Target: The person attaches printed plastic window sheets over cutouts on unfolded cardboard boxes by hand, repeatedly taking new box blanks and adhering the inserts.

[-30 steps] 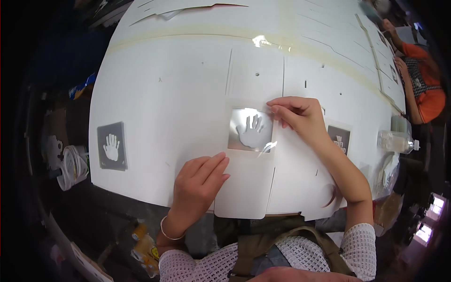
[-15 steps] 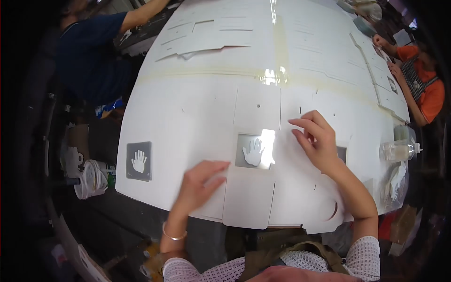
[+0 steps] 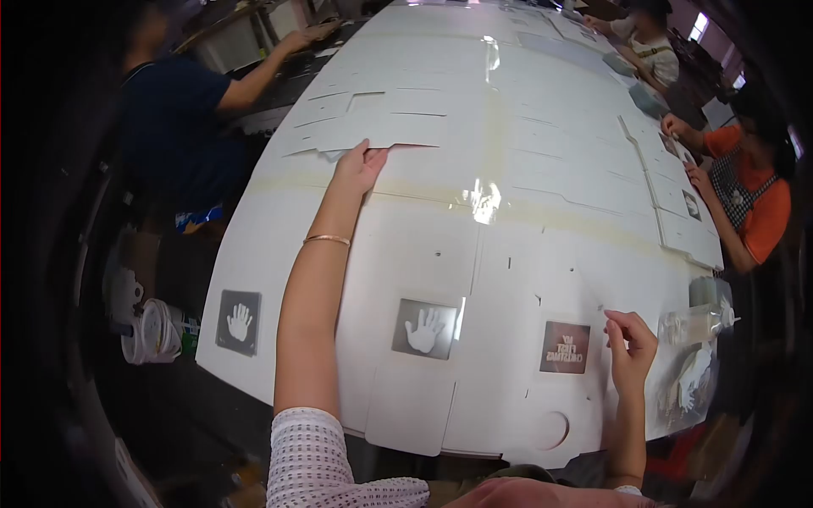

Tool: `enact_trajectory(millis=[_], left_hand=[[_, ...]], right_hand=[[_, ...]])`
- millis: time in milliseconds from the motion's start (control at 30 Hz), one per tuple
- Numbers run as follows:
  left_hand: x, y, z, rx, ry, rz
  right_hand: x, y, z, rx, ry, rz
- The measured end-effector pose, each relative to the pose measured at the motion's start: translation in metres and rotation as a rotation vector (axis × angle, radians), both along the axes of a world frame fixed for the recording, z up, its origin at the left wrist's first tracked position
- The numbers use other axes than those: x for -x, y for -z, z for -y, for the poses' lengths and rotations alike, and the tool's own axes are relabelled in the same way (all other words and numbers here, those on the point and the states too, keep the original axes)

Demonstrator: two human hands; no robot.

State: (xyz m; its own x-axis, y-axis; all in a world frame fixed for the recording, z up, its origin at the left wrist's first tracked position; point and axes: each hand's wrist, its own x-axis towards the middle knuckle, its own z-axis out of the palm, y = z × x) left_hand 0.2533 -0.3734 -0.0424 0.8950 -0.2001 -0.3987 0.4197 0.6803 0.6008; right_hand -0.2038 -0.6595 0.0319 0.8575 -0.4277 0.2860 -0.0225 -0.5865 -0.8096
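Observation:
My left hand [image 3: 362, 168] is stretched far forward, its fingers closed around the near edge of a white die-cut cardboard sheet [image 3: 373, 129]. My right hand [image 3: 633, 345] hangs over the table's right side with loosely bent fingers and nothing visible in them. Left of it, a dark square with mirrored "MY FIRST CHRISTMAS" lettering [image 3: 566, 347] shows in the white cardboard. Between my arms, a grey square with a white handprint [image 3: 425, 328] sits in a cut-out card panel [image 3: 413, 406]. Another handprint square [image 3: 239, 322] lies at the table's left edge.
A clear plastic bottle [image 3: 694, 325] and a bag with white hand-shaped pieces [image 3: 693, 381] are at the right edge. White buckets [image 3: 154, 332] stand at the lower left. A person in dark blue [image 3: 178, 118] works at left; another in orange [image 3: 762, 212] at right.
My left hand has reached forward from the handprint panel to the cardboard sheet's edge. My right hand has moved right and nearer to me, uncovering the lettered square. The view has shifted.

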Motion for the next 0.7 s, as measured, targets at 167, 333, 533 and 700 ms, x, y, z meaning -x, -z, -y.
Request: enact_trajectory(millis=[167,333,533,700], left_hand=[[-0.044,0.016,0.020,0.210,-0.303,-0.062],[0.011,-0.084,-0.018,0.311,-0.278,-0.037],[0.155,-0.172,-0.104,0.395,0.264,0.345],[0.282,-0.213,-0.089,-0.041,0.332,0.700]], right_hand=[[0.014,0.010,0.013,-0.266,0.310,0.079],[0.025,0.017,0.024,-0.455,0.221,0.065],[0.027,0.010,0.035,-1.118,-0.264,0.034],[0.035,0.003,0.038,-1.471,-0.345,0.129]])
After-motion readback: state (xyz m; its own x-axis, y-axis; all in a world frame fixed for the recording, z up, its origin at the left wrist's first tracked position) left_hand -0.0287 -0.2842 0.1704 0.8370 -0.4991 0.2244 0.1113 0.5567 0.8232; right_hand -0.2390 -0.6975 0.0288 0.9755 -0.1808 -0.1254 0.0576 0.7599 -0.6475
